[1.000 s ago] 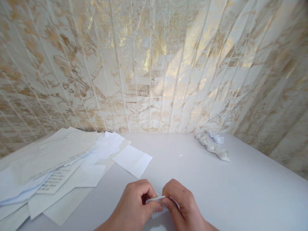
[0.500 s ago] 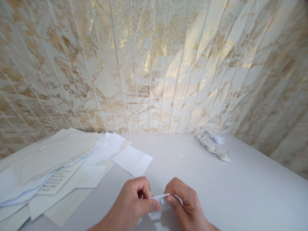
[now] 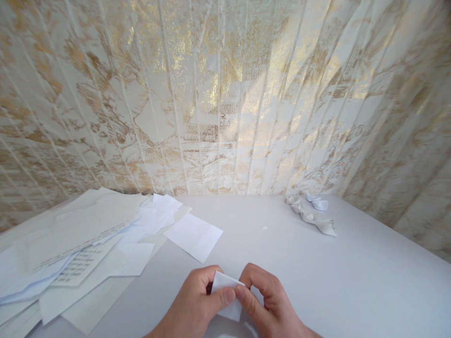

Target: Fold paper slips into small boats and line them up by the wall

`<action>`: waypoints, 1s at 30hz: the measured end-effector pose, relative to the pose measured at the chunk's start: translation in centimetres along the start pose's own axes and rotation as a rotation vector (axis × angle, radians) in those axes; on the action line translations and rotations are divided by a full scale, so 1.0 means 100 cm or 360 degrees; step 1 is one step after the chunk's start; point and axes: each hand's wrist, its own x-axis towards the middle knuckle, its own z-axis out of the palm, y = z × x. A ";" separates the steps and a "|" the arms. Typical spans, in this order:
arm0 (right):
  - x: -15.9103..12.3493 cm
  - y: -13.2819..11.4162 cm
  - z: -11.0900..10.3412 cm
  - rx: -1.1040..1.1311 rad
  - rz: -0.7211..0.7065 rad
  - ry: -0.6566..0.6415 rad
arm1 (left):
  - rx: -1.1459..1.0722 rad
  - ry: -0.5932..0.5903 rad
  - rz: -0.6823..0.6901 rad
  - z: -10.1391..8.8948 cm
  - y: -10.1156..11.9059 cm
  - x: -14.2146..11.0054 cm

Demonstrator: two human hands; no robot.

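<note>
Between my two hands is a small folded piece of white paper [image 3: 227, 280], held just above the table near the bottom of the view. My left hand [image 3: 199, 298] grips its left side, thumb flat on the near face and fingers behind. The right side is pinched between thumb and forefinger of my right hand [image 3: 265, 300]. Both thumb tips almost meet at the middle of the paper. Its lower part is partly covered by the thumbs, and the fingers behind it are hidden.
A spread pile of papers [image 3: 81, 220], some printed, covers the table's left side. A white paper square [image 3: 193, 236] lies beside it. Several small folded paper pieces [image 3: 306, 216] sit at the back right, and a tiny scrap [image 3: 265, 228] lies mid-table. A patterned curtain [image 3: 218, 117] hangs behind.
The folded paper has turned from nearly edge-on to showing its flat face. My thumbs have come closer together on it.
</note>
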 end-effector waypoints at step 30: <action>-0.001 0.005 -0.002 0.0257 0.0326 -0.0101 | -0.0077 0.0179 -0.0081 -0.006 0.016 -0.001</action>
